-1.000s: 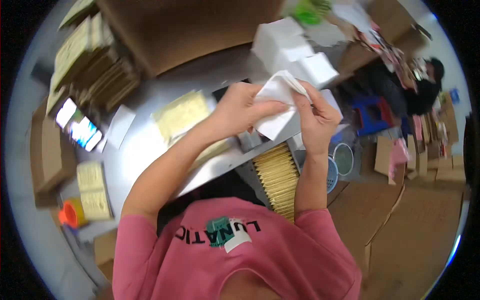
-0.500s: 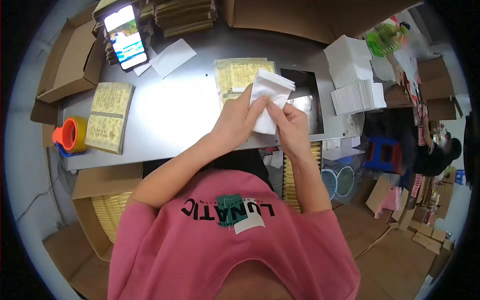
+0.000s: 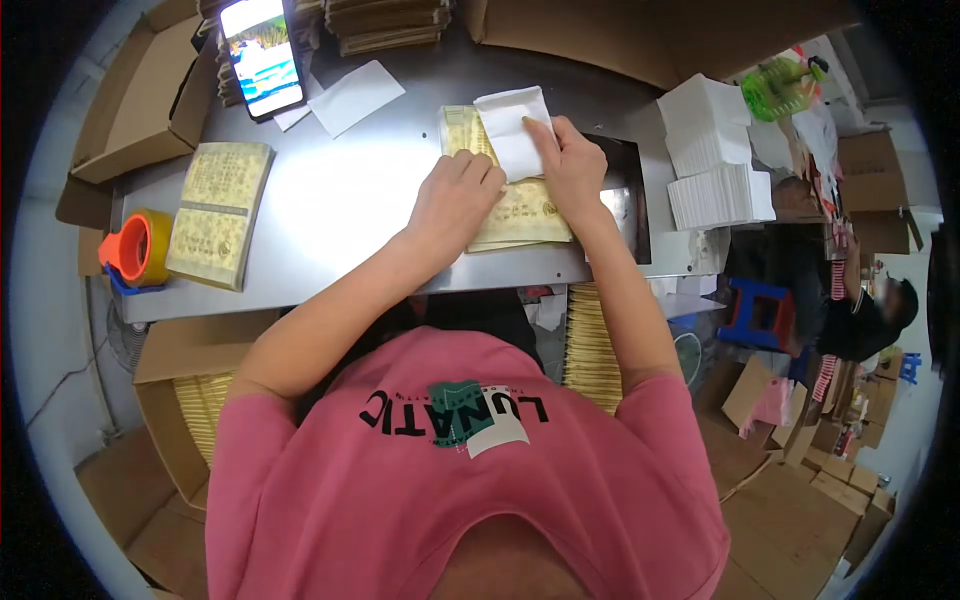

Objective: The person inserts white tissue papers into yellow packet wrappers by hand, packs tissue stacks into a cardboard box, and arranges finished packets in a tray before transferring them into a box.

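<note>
A folded white paper sheet [image 3: 513,140] lies over a yellow printed paper pack [image 3: 515,222] on the metal table. Pinching the sheet's right side is my right hand [image 3: 572,172], its thumb on top. My left hand [image 3: 462,198] rests on the left part of the pack with its fingers curled in, close to the sheet's lower left corner. Its fingertips are tucked down, so what they grip is hidden. The pack's top left part shows beyond the sheet, and its lower part shows between my wrists.
Left on the table are another yellow pack [image 3: 218,215] and a tape roll with orange dispenser [image 3: 145,247]. A lit phone [image 3: 262,58] leans at the back beside loose white paper [image 3: 357,98]. White paper stacks [image 3: 715,160] stand right. A person [image 3: 872,318] is far right.
The thick folded white paper bundle held up in both hands is down on the yellow pack, looking flatter and wider. My left hand has moved off it onto the pack.
</note>
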Tool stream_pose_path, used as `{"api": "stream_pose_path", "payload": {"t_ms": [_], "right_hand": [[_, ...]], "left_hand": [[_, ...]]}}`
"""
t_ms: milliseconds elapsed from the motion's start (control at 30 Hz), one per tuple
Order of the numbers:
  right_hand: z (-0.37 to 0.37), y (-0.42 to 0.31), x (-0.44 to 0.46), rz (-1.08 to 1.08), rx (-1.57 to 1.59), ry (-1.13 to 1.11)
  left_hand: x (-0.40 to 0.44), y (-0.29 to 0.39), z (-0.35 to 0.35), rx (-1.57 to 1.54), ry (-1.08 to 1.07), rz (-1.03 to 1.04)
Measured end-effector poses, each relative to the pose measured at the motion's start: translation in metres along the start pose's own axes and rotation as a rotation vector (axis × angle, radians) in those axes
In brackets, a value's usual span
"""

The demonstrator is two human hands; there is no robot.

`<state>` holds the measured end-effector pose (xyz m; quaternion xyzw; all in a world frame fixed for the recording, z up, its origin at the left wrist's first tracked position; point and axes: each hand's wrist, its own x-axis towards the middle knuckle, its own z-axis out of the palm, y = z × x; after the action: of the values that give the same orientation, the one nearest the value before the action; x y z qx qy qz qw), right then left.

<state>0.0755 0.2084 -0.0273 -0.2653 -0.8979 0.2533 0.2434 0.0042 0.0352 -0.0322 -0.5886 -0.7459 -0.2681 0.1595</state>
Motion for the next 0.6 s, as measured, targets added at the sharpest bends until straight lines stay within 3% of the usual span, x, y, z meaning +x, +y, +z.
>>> {"api": "stream_pose_path", "payload": {"t_ms": [100, 333, 433, 533, 600], "right_hand": [[0.004, 0.003, -0.001, -0.081, -0.07, 0.081], [0.002, 0.005, -0.003, -0.142, -0.091, 0.128], [0.0, 0.001, -0.004, -0.116, -0.078, 0.119], [-0.011, 0.006, -0.002, -0.3, 0.043, -0.045], [-0.02, 0.009, 0.002, -0.6, -0.033, -0.041]], "left_hand": [[0.0, -0.005, 0.001, -0.02, 0.009, 0.086], [0.002, -0.006, -0.002, 0.019, -0.043, 0.078], [0.004, -0.01, -0.003, -0.049, 0.14, 0.195], [0.002, -0.01, -0.006, 0.007, 0.097, 0.147], [0.001, -0.011, -0.003, -0.045, 0.088, 0.112]]}}
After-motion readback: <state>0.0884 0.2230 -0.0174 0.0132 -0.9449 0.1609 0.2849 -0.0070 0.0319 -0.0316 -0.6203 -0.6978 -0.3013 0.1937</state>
